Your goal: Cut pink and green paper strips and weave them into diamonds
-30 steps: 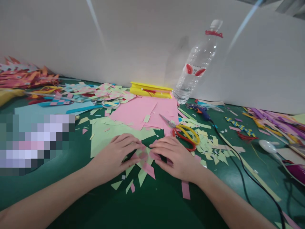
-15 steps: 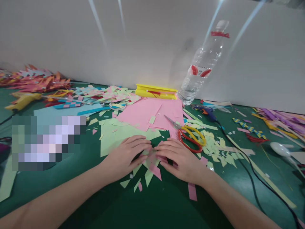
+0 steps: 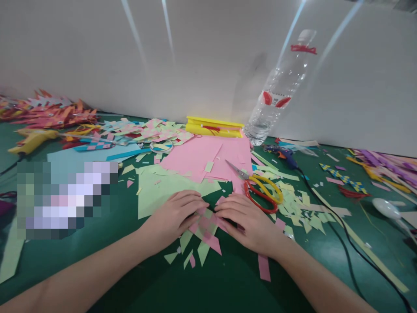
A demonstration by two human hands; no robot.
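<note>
- At the middle of the work, between both hands, flat on the green table: a weave of pink and green paper strips, loose ends fanned out toward 6 o'clock.
- At 9 o'clock from the weave (all hours counted from there): the left hand, palm down, fingers curled, only a narrow gap between thumb and fingers, fingertips at the weave's left edge. Cannot tell a pinch from mere touching.
- At 3 o'clock: the right hand, likewise curled and narrow, fingertips over the weave's right edge. Cannot tell a firm grip here either.
- At 4 o'clock, partly under the right wrist: a loose pink strip.
- At 7 o'clock, near the weave: a few small green and pink scraps.
- Between 1 and 2 o'clock: scissors, tips toward 11, red and yellow handles just beside the right hand.
- At 10 o'clock: a green sheet, close behind the left hand.
- At 12 o'clock: a pink sheet, then a yellow trough near the wall.
- At 1 o'clock: a tilted clear bottle, red band around the neck.
- At 2 o'clock: a blue glue gun with a black cord.
- At 10 o'clock, well apart: a yellow glue gun.
</note>
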